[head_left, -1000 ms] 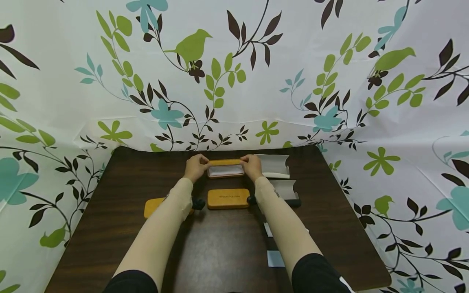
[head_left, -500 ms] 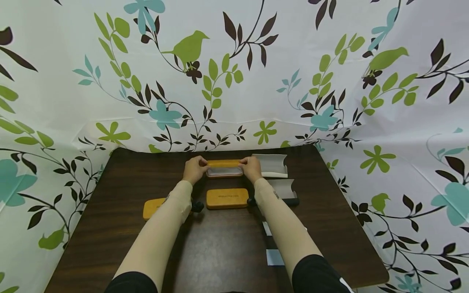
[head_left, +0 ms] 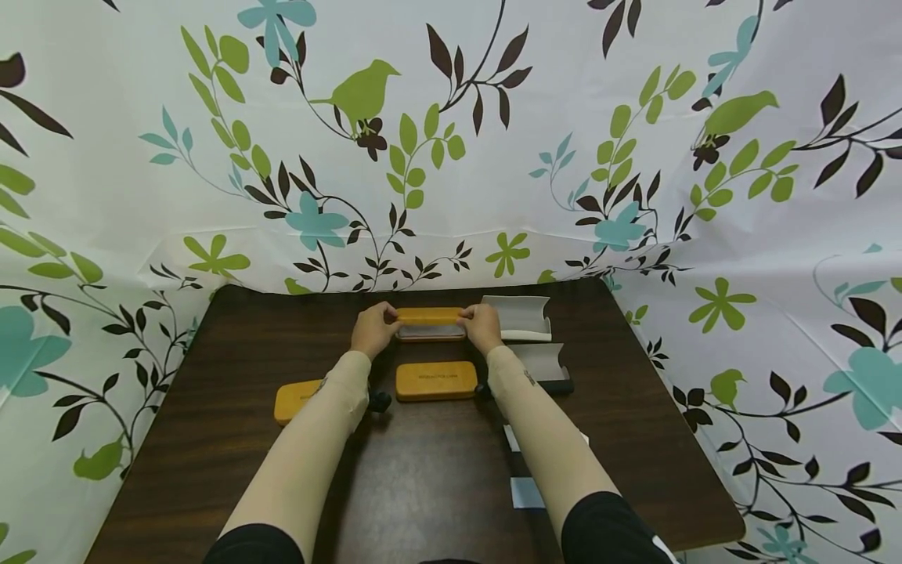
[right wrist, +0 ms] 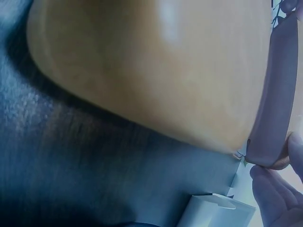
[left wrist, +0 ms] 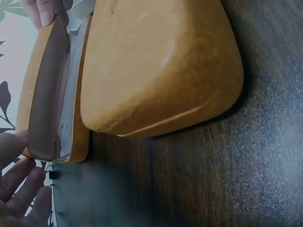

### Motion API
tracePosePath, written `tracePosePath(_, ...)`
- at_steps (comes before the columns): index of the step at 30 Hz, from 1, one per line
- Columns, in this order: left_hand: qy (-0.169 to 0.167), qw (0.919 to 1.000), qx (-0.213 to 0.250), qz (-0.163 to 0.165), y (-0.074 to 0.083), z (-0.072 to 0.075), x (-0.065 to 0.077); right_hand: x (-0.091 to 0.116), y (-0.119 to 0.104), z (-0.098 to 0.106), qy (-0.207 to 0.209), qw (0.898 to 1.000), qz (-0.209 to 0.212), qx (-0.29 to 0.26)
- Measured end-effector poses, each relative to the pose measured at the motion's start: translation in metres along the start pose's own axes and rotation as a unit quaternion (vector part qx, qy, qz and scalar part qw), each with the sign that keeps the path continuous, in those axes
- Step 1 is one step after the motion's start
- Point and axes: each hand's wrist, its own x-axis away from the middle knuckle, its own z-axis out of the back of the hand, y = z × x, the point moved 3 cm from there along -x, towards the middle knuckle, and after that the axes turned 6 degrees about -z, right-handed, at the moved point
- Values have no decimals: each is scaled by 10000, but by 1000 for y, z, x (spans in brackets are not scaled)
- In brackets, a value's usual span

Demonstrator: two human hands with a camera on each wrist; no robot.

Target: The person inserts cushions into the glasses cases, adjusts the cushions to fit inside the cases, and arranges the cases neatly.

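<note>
At the back of the table a mustard-yellow glasses case (head_left: pixel 430 316) stands partly open, its lid tilted over a grey-lined inside. My left hand (head_left: pixel 372 329) pinches the lid's left end between thumb and fingers. The right hand (head_left: pixel 483 327) pinches the other end. In the left wrist view the lid and base of this glasses case (left wrist: pixel 81 142) show a narrow gap between them, with pale cloth-like material inside. A second, closed glasses case (head_left: pixel 436 381) with small dark lettering lies just in front. It looms large in both wrist views.
Another yellow case (head_left: pixel 290 401) lies left, partly behind the left forearm. To the right are two open white-lined containers, one behind (head_left: pixel 521 317) and one with a dark base (head_left: pixel 546 363). A light-blue piece (head_left: pixel 527 493) lies near the right forearm. Patterned curtain hangs behind the table.
Between both hands, the lid of the rear glasses case has tilted down toward the front, so less of the inside shows. The head view has shifted slightly.
</note>
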Motion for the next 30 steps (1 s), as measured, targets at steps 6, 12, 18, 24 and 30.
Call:
tracePosePath(6, -125, 9999, -111, 24, -2, -2, 8, 12, -2, 0, -89, 9999, 23, 50)
tracePosePath(12, -159, 9996, -210, -49, 1, 1, 12, 19, 0, 0, 53, 9995, -5, 321)
tracePosePath(18, 165, 9991, -286, -258, 11, 13, 13, 20, -6, 9, 238, 9990, 17, 389)
tracePosePath(24, 318, 9985, -228, -393, 22, 22, 17, 28, -14, 20, 188, 9990, 259, 322)
tracePosePath(30, 410, 9958, -165, -807, 40, 28, 22, 40, -12, 39, -33, 9985, 451, -294)
